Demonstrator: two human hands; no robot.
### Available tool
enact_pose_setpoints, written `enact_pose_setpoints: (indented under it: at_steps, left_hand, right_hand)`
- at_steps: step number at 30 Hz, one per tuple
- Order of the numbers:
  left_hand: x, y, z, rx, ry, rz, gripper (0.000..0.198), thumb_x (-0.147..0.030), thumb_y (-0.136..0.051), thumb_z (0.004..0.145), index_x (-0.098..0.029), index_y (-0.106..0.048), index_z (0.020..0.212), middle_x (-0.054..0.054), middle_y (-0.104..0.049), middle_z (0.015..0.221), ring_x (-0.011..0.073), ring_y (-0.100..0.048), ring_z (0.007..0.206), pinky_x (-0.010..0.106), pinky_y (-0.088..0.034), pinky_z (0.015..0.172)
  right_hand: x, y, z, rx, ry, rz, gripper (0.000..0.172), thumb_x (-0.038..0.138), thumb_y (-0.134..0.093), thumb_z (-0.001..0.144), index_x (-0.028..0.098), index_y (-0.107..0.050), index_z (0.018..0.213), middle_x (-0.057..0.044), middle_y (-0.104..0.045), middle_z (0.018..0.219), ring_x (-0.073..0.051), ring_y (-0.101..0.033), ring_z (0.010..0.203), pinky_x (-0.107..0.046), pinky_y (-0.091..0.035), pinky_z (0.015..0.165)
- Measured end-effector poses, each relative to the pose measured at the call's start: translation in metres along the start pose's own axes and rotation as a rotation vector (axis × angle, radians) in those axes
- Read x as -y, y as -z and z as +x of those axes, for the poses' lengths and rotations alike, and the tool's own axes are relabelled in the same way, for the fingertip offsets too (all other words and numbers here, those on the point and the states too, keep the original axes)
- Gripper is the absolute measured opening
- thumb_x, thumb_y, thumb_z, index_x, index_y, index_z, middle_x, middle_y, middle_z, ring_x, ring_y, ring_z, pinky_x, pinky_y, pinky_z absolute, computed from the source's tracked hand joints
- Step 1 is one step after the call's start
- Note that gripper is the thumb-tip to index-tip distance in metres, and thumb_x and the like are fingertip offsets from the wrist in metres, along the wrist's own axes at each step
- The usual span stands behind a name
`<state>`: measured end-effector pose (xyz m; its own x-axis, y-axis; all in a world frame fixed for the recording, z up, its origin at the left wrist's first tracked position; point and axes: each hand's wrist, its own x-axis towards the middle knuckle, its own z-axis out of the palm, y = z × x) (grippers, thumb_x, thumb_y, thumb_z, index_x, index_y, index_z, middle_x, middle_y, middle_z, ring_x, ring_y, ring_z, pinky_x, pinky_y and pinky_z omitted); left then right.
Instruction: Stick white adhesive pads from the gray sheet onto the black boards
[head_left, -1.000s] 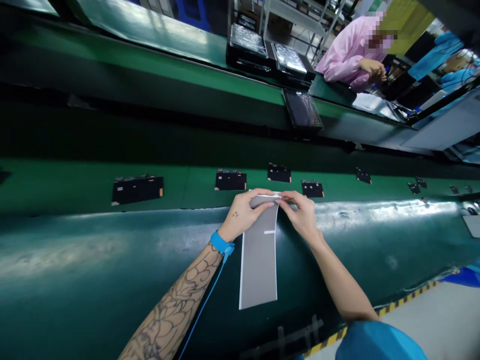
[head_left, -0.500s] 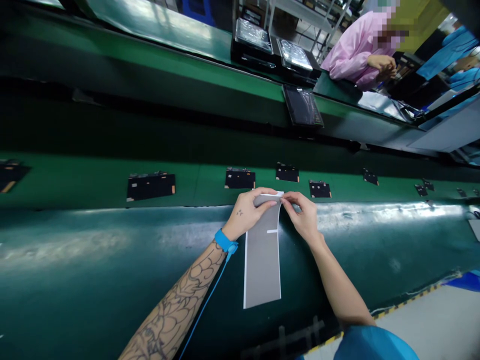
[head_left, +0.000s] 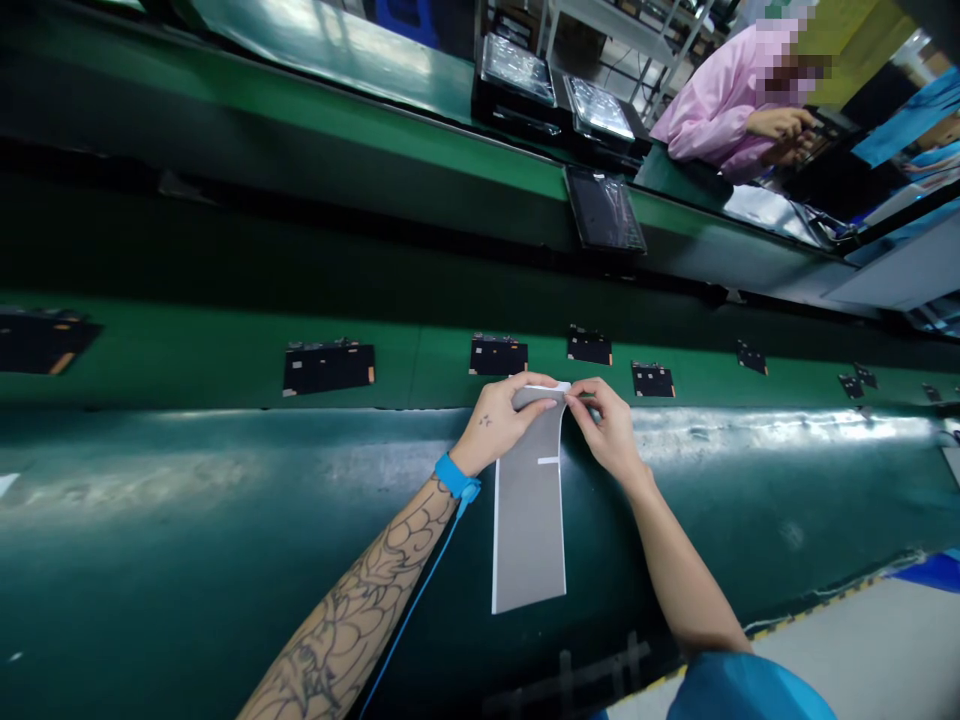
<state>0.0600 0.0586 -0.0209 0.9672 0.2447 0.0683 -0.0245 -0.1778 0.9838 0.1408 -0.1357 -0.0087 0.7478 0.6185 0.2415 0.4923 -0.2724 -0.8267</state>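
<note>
A long grey film strip [head_left: 529, 510] lies lengthwise, its top end clamped between the fingers of the left hand [head_left: 496, 420] and pinched by the right hand [head_left: 609, 432], over a dark green conveyor belt [head_left: 225, 480], just below small black boards [head_left: 652, 380].

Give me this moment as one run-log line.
left hand: grips top of long grey flexible strip | right hand: pinches same strip | under it: dark green belt

Left hand [head_left: 495, 422] small tattoo, forearm [head_left: 352, 610] inked; blue wrist strap [head_left: 456, 477], thin blue cord [head_left: 412, 600], blue sleeve [head_left: 742, 690].
</note>
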Motion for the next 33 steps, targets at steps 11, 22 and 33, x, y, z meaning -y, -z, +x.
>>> enact_pose_setpoints:
  at_steps: [11,22,33]
  left_hand:
    - [0.006,-0.002,0.0,0.005,-0.018,0.039,0.02,-0.019,-0.077,0.096,-0.024,-0.078,0.114,0.002,-0.081,0.12,0.0257,-0.076,0.116,0.041,-0.057,0.107]
    - [0.007,0.002,0.001,0.037,0.012,0.085,0.018,-0.026,-0.075,0.097,-0.027,-0.078,0.115,0.002,-0.08,0.124,0.0286,-0.075,0.113,0.046,-0.059,0.102]
    - [0.005,0.004,0.002,0.049,0.02,0.104,0.019,-0.026,-0.074,0.098,-0.026,-0.078,0.117,0.003,-0.08,0.122,0.0271,-0.075,0.11,0.047,-0.059,0.104]
  right_hand:
    - [-0.009,0.013,0.008,0.095,-0.121,0.126,0.02,0.047,-0.064,0.108,0.027,-0.069,0.109,-0.008,-0.049,0.121,-0.022,-0.058,0.108,-0.033,-0.056,0.082]
    - [-0.12,0.113,0.101,0.097,-0.224,-0.204,0.044,0.063,-0.068,0.094,0.02,-0.072,0.101,-0.01,-0.058,0.114,-0.028,-0.058,0.115,-0.046,-0.045,0.113]
    - [-0.141,0.128,0.115,0.206,-0.268,-0.297,0.023,0.04,-0.068,0.095,0.02,-0.078,0.099,-0.011,-0.063,0.118,-0.029,-0.061,0.116,-0.045,-0.046,0.115]
